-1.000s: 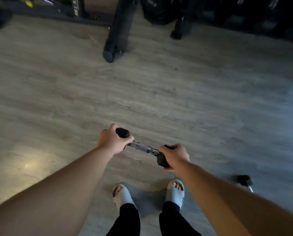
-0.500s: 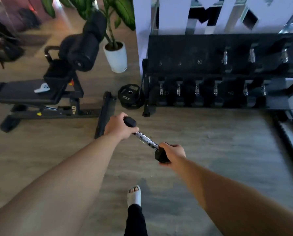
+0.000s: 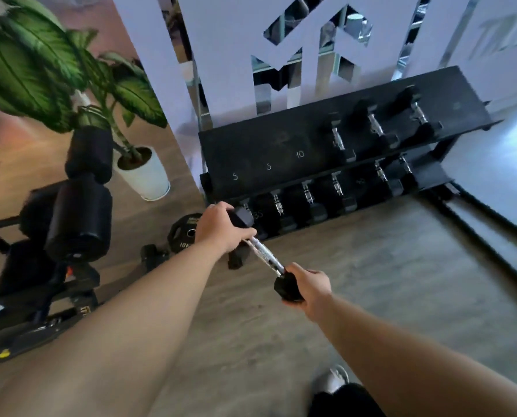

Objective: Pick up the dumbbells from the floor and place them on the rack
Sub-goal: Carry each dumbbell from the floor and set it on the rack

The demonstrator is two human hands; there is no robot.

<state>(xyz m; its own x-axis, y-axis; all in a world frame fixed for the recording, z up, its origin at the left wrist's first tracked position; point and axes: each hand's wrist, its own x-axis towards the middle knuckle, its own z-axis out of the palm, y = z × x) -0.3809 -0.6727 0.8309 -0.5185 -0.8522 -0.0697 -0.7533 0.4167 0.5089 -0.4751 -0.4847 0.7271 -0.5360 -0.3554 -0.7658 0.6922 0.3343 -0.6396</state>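
I carry a small dumbbell [image 3: 264,254] with black hex heads and a chrome handle, held in the air at an angle. My left hand [image 3: 221,228] grips its far head and my right hand [image 3: 309,284] grips its near head. Straight ahead stands the black two-tier rack [image 3: 251,152]. The left part of its upper shelf is bare, with chalk marks 5, 5 and 10. Three dumbbells [image 3: 374,124] sit on the upper shelf's right side. Several more dumbbells [image 3: 308,195] fill the lower shelf.
A weight bench [image 3: 55,236] with round black pads stands at left. Behind it is a potted plant [image 3: 142,173]. A black weight plate [image 3: 185,233] leans near the rack's left foot. White wall panels rise behind the rack. Wood floor lies between me and the rack.
I have raised the dumbbell off the floor and my view has lifted from my feet toward the rack. The rack now looks larger and closer than half a second ago.
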